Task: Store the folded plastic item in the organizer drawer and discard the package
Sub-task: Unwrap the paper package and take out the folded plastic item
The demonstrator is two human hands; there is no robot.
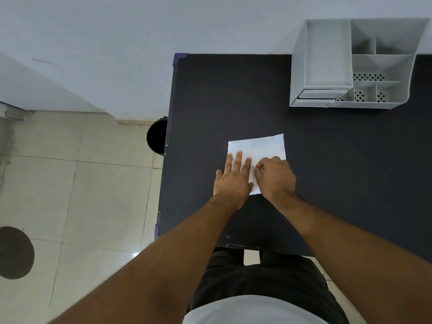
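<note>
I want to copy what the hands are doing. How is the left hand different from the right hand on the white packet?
The left hand lies flat with its fingers spread out and straight; the right hand is curled, with its fingertips bunched in a pinch.
The left hand covers the near left part of the white packet; the right hand works at its middle, beside the left fingers.
Both hands are bare and both rest on the packet on the black table.
</note>
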